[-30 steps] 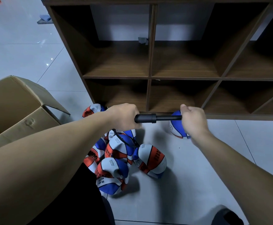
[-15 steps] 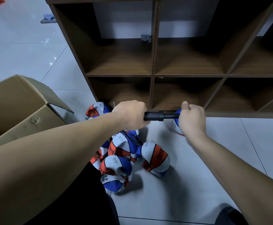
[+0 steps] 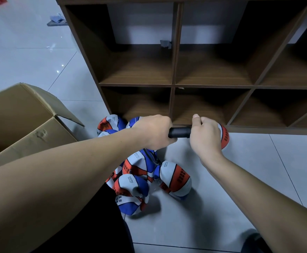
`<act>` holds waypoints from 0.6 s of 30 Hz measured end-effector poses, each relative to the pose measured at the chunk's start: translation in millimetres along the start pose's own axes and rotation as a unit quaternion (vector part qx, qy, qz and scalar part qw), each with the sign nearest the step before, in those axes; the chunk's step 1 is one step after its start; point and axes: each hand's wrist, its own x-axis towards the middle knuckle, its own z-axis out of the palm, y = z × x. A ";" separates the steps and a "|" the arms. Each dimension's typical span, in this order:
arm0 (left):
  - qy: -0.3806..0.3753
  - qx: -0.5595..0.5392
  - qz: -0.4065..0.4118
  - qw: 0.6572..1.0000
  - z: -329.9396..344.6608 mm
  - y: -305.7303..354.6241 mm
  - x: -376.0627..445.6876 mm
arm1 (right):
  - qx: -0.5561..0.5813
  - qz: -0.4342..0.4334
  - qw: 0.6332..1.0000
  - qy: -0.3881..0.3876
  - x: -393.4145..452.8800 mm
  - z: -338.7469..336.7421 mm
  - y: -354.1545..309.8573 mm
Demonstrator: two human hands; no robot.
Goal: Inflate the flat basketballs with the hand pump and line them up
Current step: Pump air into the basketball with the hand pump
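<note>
Black cylindrical pump [image 3: 179, 132] gripped by left hand [image 3: 153, 131], right hand [image 3: 205, 136]

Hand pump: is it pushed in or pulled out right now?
Pushed in. Only a short black stretch of the hand pump shows between the left hand and right hand.

- Flat basketballs [image 3: 138, 179]: small black print runs across the white and orange panels, too small and creased to be read.
- Ball beside the shelf [image 3: 224, 136]: dark block characters on its orange panel, likewise illegible.
- Cardboard box [image 3: 27, 125]: no legible marking.
</note>
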 end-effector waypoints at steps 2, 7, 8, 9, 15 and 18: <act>-0.007 0.003 0.004 1.000 -0.4 -1.2 -0.2 | 0.001 -0.003 1.000 -0.012 0.2 1.1 1.2; -0.038 -0.029 0.010 0.999 2.4 -6.9 -0.5 | -0.002 0.006 0.999 -0.051 6.0 -1.4 5.2; -0.040 -0.027 0.011 0.999 3.7 -7.3 0.3 | 0.001 0.013 0.998 -0.054 7.0 -2.6 6.3; -0.043 -0.024 0.011 0.999 5.1 -7.8 1.1 | 0.001 0.022 0.998 -0.056 8.4 -4.3 8.6; -0.101 -0.041 -0.037 0.993 6.8 -37.0 4.5 | 0.044 0.102 0.994 -0.011 35.9 -31.5 42.7; -0.143 -0.056 -0.053 0.987 10.4 -40.5 5.8 | 0.056 0.124 0.991 0.001 36.7 -39.3 51.5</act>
